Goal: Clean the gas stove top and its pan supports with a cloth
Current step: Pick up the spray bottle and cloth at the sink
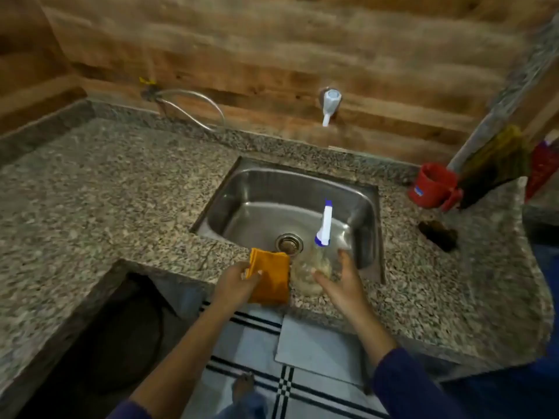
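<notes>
Kitchen corner w/ a brown wood-plank wall behind an L-shaped speckled granite counter. A rectangular stainless steel sink is set into the counter right of centre, its round metal drain at the near side. A white plastic tap is fixed to the wall beyond the sink, & a looped metal hose is seen to its left. A red plastic mug is stood at the far right, just beside leaning brooms.

The folded orange cloth is laid on the near counter edge, just in front of the drain, its near end past the edge. It is pinched at its left side by the left hand: thumb on top, other fingers hidden underneath. Just right of the cloth, a clear spray bottle w/ white & blue trigger head is stood upright on the near sink rim. The right hand is held at the bottle, fingers spread & relaxed, thumb in front of the bottle body; actual contact can't be told (blur). Dark blue sleeves are worn. White floor tiles w/ black stripes are seen below.
</notes>
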The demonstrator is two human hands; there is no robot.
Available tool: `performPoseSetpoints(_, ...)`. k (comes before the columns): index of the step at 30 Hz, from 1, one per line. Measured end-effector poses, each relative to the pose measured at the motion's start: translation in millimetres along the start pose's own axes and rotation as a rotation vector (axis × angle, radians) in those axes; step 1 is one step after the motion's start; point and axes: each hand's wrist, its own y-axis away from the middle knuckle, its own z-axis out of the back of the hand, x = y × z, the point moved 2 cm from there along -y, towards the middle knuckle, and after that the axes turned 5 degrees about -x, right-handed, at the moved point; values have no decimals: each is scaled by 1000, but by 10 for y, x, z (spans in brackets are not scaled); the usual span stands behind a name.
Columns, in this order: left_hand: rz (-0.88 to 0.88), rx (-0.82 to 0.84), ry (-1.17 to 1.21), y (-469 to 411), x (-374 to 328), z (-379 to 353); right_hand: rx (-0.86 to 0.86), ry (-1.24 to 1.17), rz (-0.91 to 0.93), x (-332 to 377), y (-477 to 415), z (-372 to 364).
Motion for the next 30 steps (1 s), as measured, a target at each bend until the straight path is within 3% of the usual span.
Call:
performPoseSetpoints(2,135,-82,33,-282,-6,-67,0,-27,31,-17,-181,-129)
performPoseSetpoints(4,231,-24,24,-499,-7,-150,33,-18,58,-64,-285,-249)
performPoseSetpoints(12,417,130,102,-833,134,-408,-60,0,99,-292,-415,-414)
performPoseSetpoints(17,433,224,52,-742,135,-395,-59,-39,165,-279,-420,-378)
performPoseSetpoints(22,375,104,140,-489,74,-354,0,-50,218,-435,-546,-377)
performPoseSetpoints(26,412,1,388,-373,69,-185,71,-75,188,-524,-608,-487)
performPoseSetpoints(30,380,-138,549,-253,105,196,181,-79,270,-252,-688,-800)
